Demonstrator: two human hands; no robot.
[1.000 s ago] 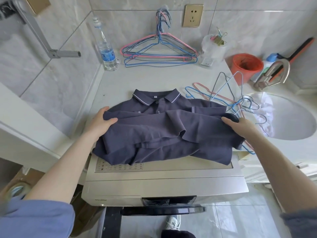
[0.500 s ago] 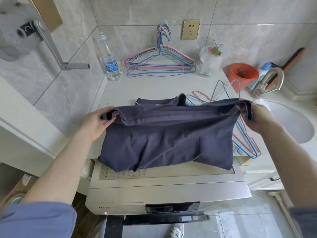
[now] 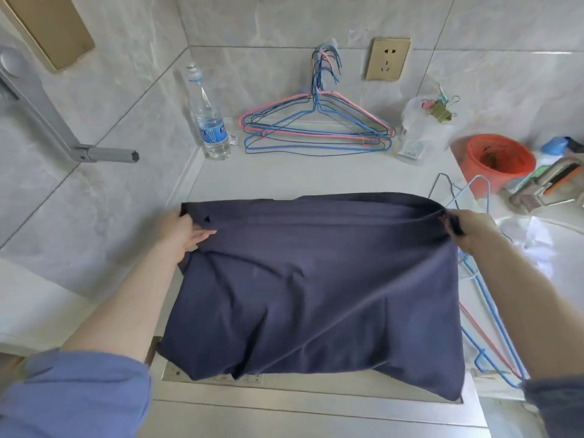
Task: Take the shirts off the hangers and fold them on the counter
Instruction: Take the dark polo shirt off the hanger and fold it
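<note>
A dark navy polo shirt point(image 3: 316, 286) lies folded over on the pale counter point(image 3: 284, 178), its collar hidden under the folded layer. My left hand point(image 3: 183, 232) grips the shirt's far left corner. My right hand point(image 3: 474, 230) pinches the far right corner. The fabric is stretched between both hands, and its near edge hangs over a grey appliance top point(image 3: 316, 406). Several empty wire hangers point(image 3: 316, 128) lean against the back wall. More loose hangers point(image 3: 486, 311) lie on the counter to the right of the shirt.
A water bottle point(image 3: 210, 121) stands at the back left. An orange bucket point(image 3: 499, 159), a faucet point(image 3: 550, 184) and a sink point(image 3: 543, 241) are on the right. A plastic bag with binder clips point(image 3: 423, 121) sits below a wall socket point(image 3: 388, 60). A grey metal arm point(image 3: 104, 154) juts from the left wall.
Both hands have carried the shirt's lower edge up and away over the collar, which is now covered. The shirt went from open-faced to folded in half and pulled taut.
</note>
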